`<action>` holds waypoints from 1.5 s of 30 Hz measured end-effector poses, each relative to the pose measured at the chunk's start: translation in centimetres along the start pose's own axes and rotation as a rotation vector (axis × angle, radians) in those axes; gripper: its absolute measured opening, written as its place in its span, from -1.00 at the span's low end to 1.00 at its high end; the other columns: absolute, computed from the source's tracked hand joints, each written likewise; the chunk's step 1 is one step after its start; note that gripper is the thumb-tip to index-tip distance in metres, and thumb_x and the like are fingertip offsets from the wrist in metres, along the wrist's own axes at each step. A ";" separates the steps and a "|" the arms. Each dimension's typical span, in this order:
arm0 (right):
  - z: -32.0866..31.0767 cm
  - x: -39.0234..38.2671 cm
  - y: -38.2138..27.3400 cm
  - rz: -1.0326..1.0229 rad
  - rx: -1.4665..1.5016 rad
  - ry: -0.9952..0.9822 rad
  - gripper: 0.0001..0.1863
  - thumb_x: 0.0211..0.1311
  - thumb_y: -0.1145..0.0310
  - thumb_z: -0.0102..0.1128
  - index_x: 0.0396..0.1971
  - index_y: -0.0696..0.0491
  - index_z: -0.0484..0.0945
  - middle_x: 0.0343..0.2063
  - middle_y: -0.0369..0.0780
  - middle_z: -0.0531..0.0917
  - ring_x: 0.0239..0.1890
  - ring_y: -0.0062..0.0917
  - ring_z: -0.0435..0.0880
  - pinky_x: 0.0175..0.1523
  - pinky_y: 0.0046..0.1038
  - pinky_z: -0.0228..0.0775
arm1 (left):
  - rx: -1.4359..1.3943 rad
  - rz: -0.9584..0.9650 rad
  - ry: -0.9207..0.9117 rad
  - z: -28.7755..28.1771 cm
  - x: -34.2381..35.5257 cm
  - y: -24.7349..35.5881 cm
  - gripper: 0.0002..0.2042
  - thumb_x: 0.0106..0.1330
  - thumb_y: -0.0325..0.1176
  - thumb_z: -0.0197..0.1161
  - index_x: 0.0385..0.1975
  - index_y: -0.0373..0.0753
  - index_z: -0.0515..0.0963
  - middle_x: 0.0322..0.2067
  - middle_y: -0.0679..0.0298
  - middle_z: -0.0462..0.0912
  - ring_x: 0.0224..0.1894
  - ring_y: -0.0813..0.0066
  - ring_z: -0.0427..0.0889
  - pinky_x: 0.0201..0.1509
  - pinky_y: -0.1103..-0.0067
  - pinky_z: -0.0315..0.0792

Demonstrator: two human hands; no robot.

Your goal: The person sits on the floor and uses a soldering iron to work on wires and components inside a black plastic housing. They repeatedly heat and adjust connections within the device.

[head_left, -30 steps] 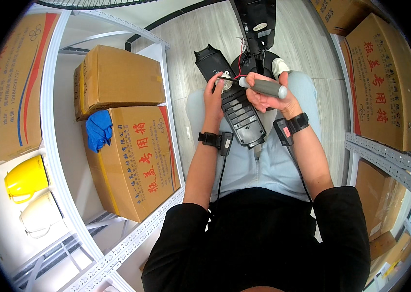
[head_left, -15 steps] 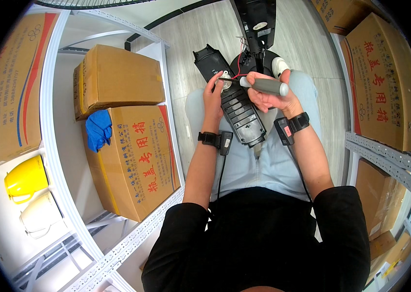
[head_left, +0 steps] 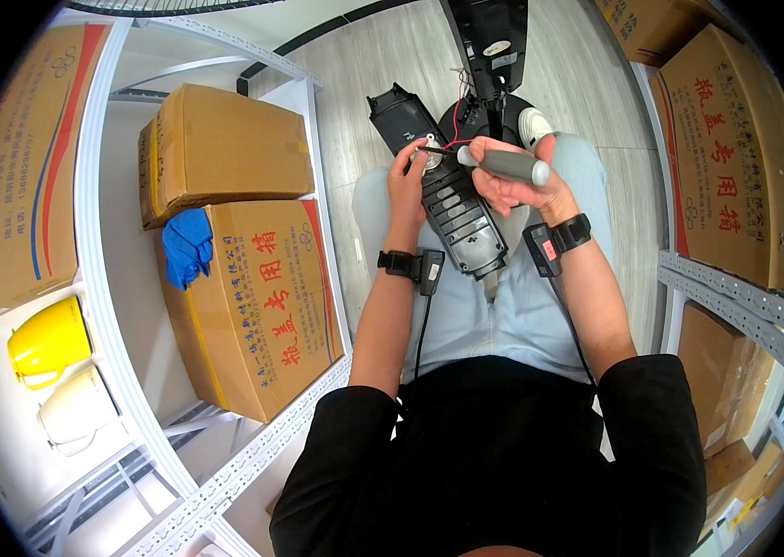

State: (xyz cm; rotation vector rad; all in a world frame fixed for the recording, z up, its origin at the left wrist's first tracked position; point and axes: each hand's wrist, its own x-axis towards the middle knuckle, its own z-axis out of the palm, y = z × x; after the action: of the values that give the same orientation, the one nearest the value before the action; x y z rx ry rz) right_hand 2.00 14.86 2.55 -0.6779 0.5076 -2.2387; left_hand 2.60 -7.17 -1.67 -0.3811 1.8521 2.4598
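Observation:
A long black plastic housing (head_left: 463, 223) with a ribbed, slotted body lies slantwise between my knees. At its upper part sits a small pale round part (head_left: 432, 161), and red wires (head_left: 459, 141) run from there. My left hand (head_left: 405, 190) grips the housing's left side, fingertips closed at the round part beside the screwdriver tip. My right hand (head_left: 533, 193) is wrapped around a screwdriver (head_left: 508, 166) with a grey handle; its dark shaft points left to the round part. Whether the tip sits in a screw is too small to tell.
Beyond the housing stands a black appliance column (head_left: 488, 56) on a round base (head_left: 517, 110). Shelving with cardboard boxes (head_left: 225, 144) lines the left, with a blue cloth (head_left: 188, 248), a yellow mug (head_left: 51, 342) and a white mug (head_left: 78, 410). More boxes (head_left: 726, 158) fill the right shelves.
Almost nothing differs. Both hands keep their places, and the screwdriver stays at the round part.

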 end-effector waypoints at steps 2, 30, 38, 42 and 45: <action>0.1 -0.1 -0.1 0.010 -0.037 0.000 0.14 -0.24 -0.72 -0.17 0.03 0.09 0.25 -0.45 -0.11 0.58 -0.58 -0.49 0.64 -0.63 -0.70 0.14 | 0.001 0.003 0.003 0.0 0.1 -0.1 -0.77 0.42 -0.45 0.11 0.01 -0.29 0.55 -0.15 0.24 0.64 -0.18 0.53 0.63 -0.12 0.60 0.54; 1.3 0.8 -1.1 0.033 -0.179 0.153 0.36 -0.32 -0.73 -0.09 0.24 0.25 0.21 -0.68 -0.28 0.44 -0.69 -0.59 0.48 -0.58 -0.62 0.31 | 0.258 0.078 -0.006 1.1 -0.3 0.9 -0.81 0.30 -0.47 0.21 -0.13 -0.30 0.67 -0.10 0.26 0.67 -0.07 0.53 0.60 0.06 0.61 0.41; 1.9 0.5 -1.4 0.021 -0.334 0.187 -0.32 0.34 0.03 0.16 0.27 0.13 0.17 -0.44 -0.07 0.66 -0.47 -0.52 0.64 -0.46 -0.64 0.35 | 0.235 0.073 -0.029 1.2 -0.5 0.7 -0.83 0.27 -0.49 0.23 -0.19 -0.31 0.68 -0.17 0.24 0.70 -0.11 0.52 0.62 0.01 0.61 0.43; 4.0 1.3 -2.3 0.114 -0.563 0.437 -0.62 0.40 0.27 0.10 0.13 0.06 0.37 -0.53 -0.22 0.65 -0.56 -0.67 0.59 -0.56 -0.72 0.21 | 0.185 0.037 -0.011 0.8 -0.2 0.5 -0.82 0.27 -0.50 0.22 -0.19 -0.31 0.68 -0.17 0.26 0.70 -0.12 0.54 0.61 0.00 0.62 0.43; 3.0 1.5 -1.6 0.077 -0.828 0.610 -0.70 0.34 0.25 0.21 0.00 0.03 0.51 -0.51 -0.34 0.62 -0.53 -0.75 0.54 -0.54 -0.72 0.18 | 0.186 0.025 -0.002 1.0 -0.2 0.6 -0.82 0.27 -0.51 0.21 -0.19 -0.31 0.68 -0.17 0.27 0.70 -0.12 0.55 0.60 0.00 0.62 0.43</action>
State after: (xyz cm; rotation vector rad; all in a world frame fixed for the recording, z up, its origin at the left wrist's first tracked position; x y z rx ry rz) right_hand 2.06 14.33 6.19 -0.3168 1.7805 -2.0895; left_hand 2.56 -6.38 -0.83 -0.3479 2.0746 2.2758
